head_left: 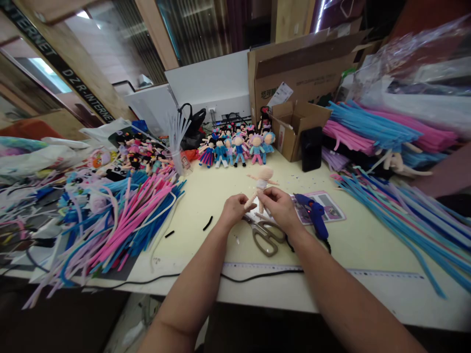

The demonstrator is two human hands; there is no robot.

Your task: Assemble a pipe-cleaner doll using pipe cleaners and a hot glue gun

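Note:
A cream pipe-cleaner doll [262,183] stands upright between my hands, with a round head, thin arms spread and a whitish band at its chest. My left hand [235,208] is closed, its fingers pinching the leg on the left. My right hand [278,206] pinches the doll near its hip and other leg. Just below the hands lie scissors [265,240] with grey-brown handles, their blades partly hidden. A blue glue gun [315,215] rests to the right of my right hand, on a pink-edged card [336,211].
Bundles of coloured pipe cleaners lie left [125,215] and right [390,215]. Several finished dolls [239,147] stand at the back beside a small cardboard box [294,127]. Black pieces [208,223] lie left of my hands. A ruler [382,273] and a black cable [158,278] run along the front.

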